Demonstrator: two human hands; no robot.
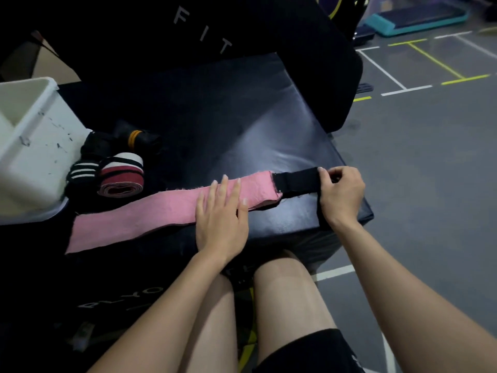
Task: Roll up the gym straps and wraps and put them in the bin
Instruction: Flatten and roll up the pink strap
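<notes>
A long pink wrap [150,214] lies flat across the black padded box [242,125], ending at the right in a black fastening tab [295,180]. My left hand [222,219] presses flat on the pink wrap with straight fingers. My right hand [341,195] pinches the right end of the black tab with curled fingers. The white bin [29,146] stands at the left on the box. Beside it lie a rolled red, white and black wrap [122,175], a black wrap with white stripes [82,173] and a black strap with an orange band [135,138].
A tall black padded block with the letters FIT [204,30] leans behind the box. My bare knees [282,292] sit below the box's front edge. Grey gym floor with painted lines [419,130] lies to the right, with a teal step platform [419,18] far back.
</notes>
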